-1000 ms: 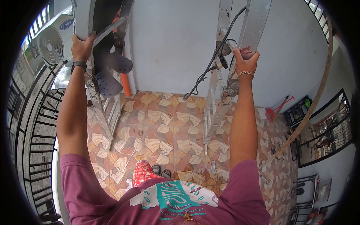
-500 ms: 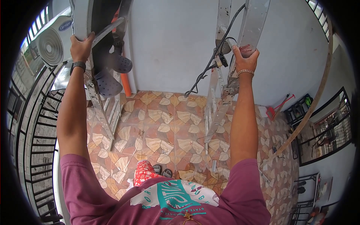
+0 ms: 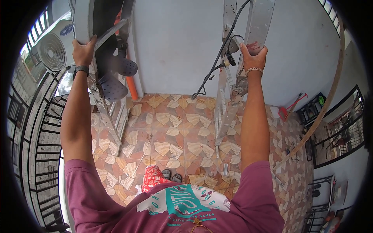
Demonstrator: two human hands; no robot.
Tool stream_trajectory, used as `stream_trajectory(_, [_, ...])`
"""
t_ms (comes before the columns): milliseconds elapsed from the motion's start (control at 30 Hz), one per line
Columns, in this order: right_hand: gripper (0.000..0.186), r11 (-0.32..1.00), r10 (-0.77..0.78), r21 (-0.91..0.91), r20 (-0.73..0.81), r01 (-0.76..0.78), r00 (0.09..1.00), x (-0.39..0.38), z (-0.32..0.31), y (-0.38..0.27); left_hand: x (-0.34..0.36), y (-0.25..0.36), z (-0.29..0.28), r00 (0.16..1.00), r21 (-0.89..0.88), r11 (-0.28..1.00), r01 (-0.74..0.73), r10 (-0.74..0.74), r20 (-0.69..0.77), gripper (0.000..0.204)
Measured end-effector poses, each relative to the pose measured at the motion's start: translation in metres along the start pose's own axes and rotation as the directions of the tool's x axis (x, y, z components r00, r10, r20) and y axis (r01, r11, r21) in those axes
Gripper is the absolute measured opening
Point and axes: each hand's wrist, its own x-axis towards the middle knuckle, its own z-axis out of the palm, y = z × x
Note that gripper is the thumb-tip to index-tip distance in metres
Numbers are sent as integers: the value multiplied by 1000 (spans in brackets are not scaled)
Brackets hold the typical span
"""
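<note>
My left hand (image 3: 83,52), with a dark band on its wrist, is closed round the light-grey rail (image 3: 82,19) of a metal ladder at upper left. At upper right my right hand (image 3: 253,60) grips another wide grey rail (image 3: 261,21), smudged red near its lower end. Both arms are stretched out ahead; most of the fingers are hidden behind the rails. Paint-spotted ladder legs (image 3: 107,116) reach the floor below the left hand, and similar legs (image 3: 224,124) stand below the right. A black cable (image 3: 213,70) with a plug hangs beside the right hand.
Another person's grey clogs (image 3: 113,87) and dark trousers show on the left ladder part. An air-conditioner outdoor unit (image 3: 54,48) and black railings (image 3: 48,155) line the left. A red dustpan (image 3: 283,112), a curved brown strip (image 3: 330,101) and a window (image 3: 342,128) are at right; sandals (image 3: 176,178) lie below.
The view has shifted slightly, so the floor and ladder legs sit a little differently. Both hands keep their hold on the rails, and the other person's clogs stay nearly in place.
</note>
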Motion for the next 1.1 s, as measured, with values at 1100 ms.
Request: stream_trajectory(1100, [71,999,29,-22,22,-28,999,1,-2,6,-3,4,1,1000,-43,999,-21,21,-14,59])
